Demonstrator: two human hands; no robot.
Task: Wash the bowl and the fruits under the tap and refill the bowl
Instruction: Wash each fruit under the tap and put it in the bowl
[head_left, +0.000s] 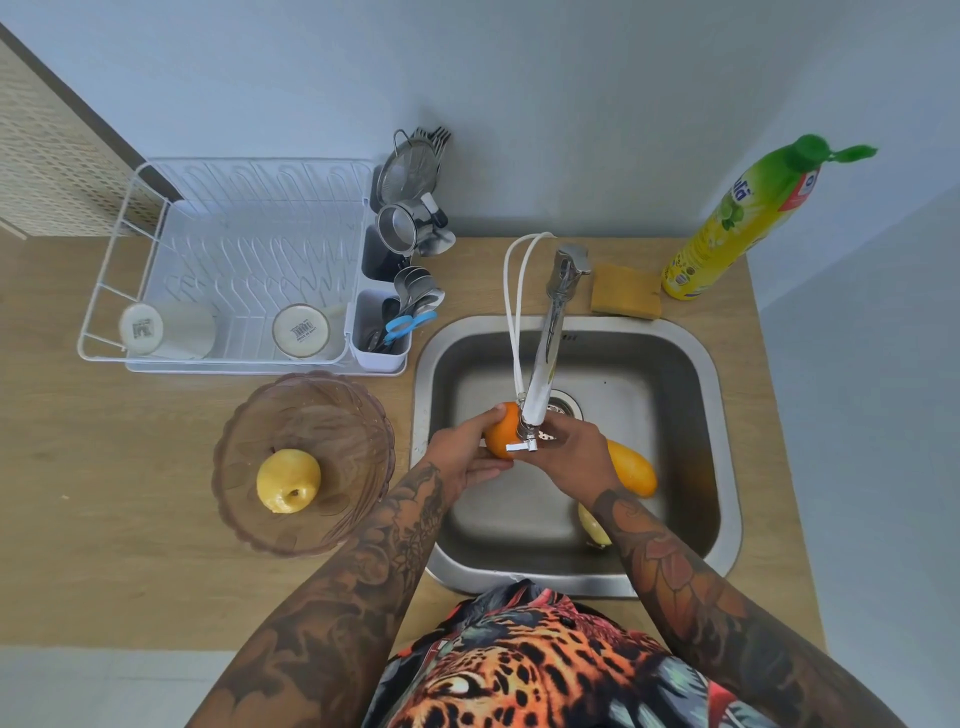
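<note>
Head view: left of the sink (722, 467), a yellow fruit (288, 480) sits in the bowl (332, 410). Over the sink, under the tap (545, 358), the left hand (462, 454) holds an orange (501, 428). The right hand (574, 452) cups it. Behind the right hand, inside the sink, lies a mango (631, 467).

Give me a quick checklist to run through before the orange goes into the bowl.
1. Orange held under the tap: ok, left hand grips it.
2. Water running over it: cannot tell, the right hand covers the spout.
3. Bowl within reach on the counter: ok.
4. Room in the bowl: ok, only a yellow apple inside.
5. All fruit washed: not ok, a mango and another yellow fruit lie in the sink.
</note>
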